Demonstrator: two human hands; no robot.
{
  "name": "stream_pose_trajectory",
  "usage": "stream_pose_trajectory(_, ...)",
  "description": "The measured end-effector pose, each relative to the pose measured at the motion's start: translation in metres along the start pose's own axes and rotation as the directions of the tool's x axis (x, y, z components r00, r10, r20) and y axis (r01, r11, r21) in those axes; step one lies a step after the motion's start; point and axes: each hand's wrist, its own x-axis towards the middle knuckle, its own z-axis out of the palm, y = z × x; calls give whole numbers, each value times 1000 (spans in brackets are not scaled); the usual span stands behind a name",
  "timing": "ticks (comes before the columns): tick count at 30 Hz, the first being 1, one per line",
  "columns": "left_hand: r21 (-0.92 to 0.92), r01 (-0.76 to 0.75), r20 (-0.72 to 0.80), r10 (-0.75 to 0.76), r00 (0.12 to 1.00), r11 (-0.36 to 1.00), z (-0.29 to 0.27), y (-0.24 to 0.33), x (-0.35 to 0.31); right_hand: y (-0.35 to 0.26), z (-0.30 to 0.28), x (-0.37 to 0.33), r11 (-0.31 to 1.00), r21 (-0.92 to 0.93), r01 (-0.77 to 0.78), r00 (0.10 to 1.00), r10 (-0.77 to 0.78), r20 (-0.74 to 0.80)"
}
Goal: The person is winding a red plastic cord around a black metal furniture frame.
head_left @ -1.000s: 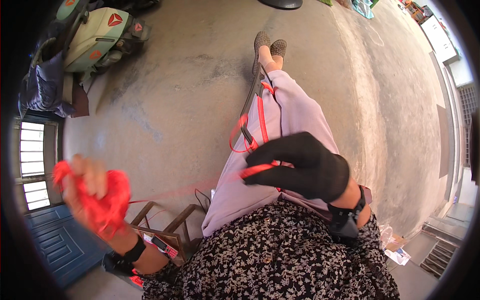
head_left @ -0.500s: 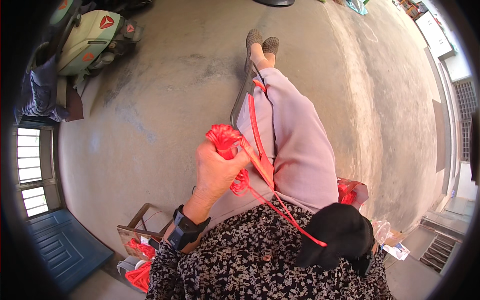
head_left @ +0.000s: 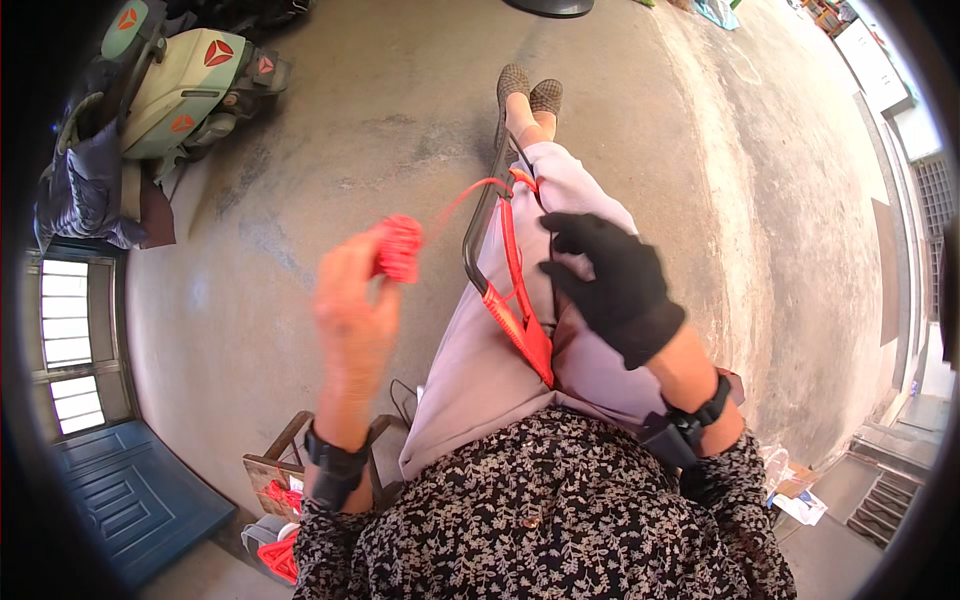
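Observation:
My left hand (head_left: 352,310), bare and blurred by motion, grips a bundle of red cord (head_left: 400,248) over the floor left of my knees. From that bundle a single red strand (head_left: 458,203) arcs to a dark curved frame (head_left: 474,238) lying along my legs. Red wrapping (head_left: 530,350) covers the frame's near part, which comes to a point in my lap; a narrow red length runs up its right side. My right hand (head_left: 620,290), in a black glove, hovers over my right thigh, thumb and fingers apart, with nothing visible between them.
A pale green scooter (head_left: 185,85) stands at the far left. By my left side are a wooden stool or chair (head_left: 275,470) with red cord on it and a red basket-like thing (head_left: 280,558). A blue door panel (head_left: 130,490) is at lower left. Papers (head_left: 800,505) lie at lower right.
My left hand has swung left and forward with the cord bundle. My right hand has let go of the strand and moved from beside my waist forward over my thigh, its fingers opening.

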Motion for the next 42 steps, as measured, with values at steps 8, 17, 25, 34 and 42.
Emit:
stream_pose_trajectory(8, -363, 166, 226, -87, 970, 917, 41, 38, -10, 16, 32, 8, 936, 353, -6, 988, -48, 146)
stream_pose_trajectory(17, -691, 710, 712, -40, 701, 133, -27, 49, -11, -16, -35, -35, -346, 924, -165, 972, 102, 212)
stream_pose_trajectory(25, -641, 572, 592, 146, 793, -512, -32, 33, -25, -22, -43, -95, -8, 951, -309, 951, -20, 309)
stream_pose_trajectory(34, -674, 697, 738, -253, 625, -243, -52, 7, -72, -12, 18, -48, 896, 380, -229, 969, 174, 173)
stream_pose_trajectory(42, -643, 763, 735, -332, 591, -66, -71, -13, -103, -12, 57, -42, 995, -86, -40, 987, 53, 152)
